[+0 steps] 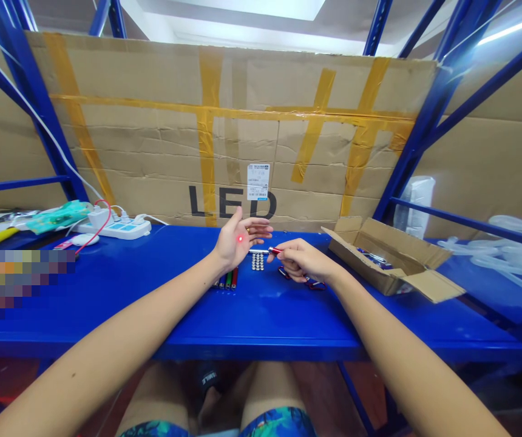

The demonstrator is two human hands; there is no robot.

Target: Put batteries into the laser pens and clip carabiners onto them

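Note:
My left hand [233, 241] is raised above the blue table with its palm turned inward and fingers stretched out. A bright red dot of light shows on that palm. Between the fingers of my right hand [305, 260] is a slim red laser pointer [275, 250], aimed toward the left palm. Small round silver button cells [258, 262] lie in neat rows between my hands. Several coloured metal tubes [229, 280] rest side by side below my left hand, which partly hides them. Dark red items [317, 286] lie beneath my right hand, too small to make out.
An open cardboard box [397, 285] with metallic items inside stands right of my hands. At left are a white power strip [119, 227] with plugs and cables, and a teal bundle [61, 216]. Large taped cardboard [161, 152] backs the blue table [261, 328]; blue shelf posts stand both sides.

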